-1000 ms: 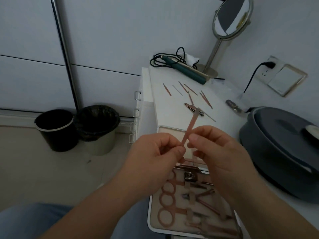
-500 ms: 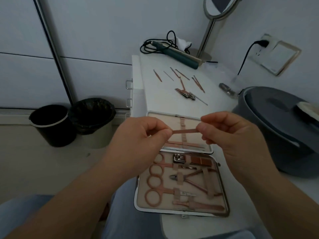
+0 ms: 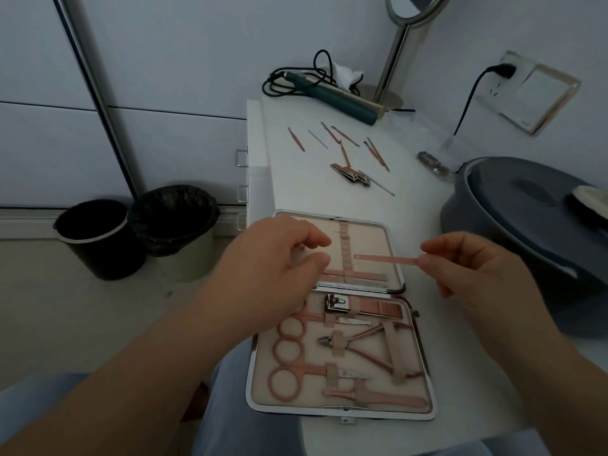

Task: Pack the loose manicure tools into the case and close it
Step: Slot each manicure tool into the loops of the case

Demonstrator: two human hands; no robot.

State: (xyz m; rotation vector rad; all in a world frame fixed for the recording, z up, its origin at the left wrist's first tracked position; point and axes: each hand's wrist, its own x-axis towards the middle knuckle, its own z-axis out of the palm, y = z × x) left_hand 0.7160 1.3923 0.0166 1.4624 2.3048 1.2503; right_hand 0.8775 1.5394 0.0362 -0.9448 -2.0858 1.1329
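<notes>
Pinching the nail file (image 3: 386, 259), right hand (image 3: 473, 274); left hand (image 3: 276, 258) loosely curled, holding nothing.

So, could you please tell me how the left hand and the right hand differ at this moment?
The right hand pinches a thin pink strip by one end; the left hand holds nothing, fingers loosely curled. The left hand hovers over the case's lid half on its left side; the right hand sits off the case's right edge. Both are bare and raised above the open case.
</notes>
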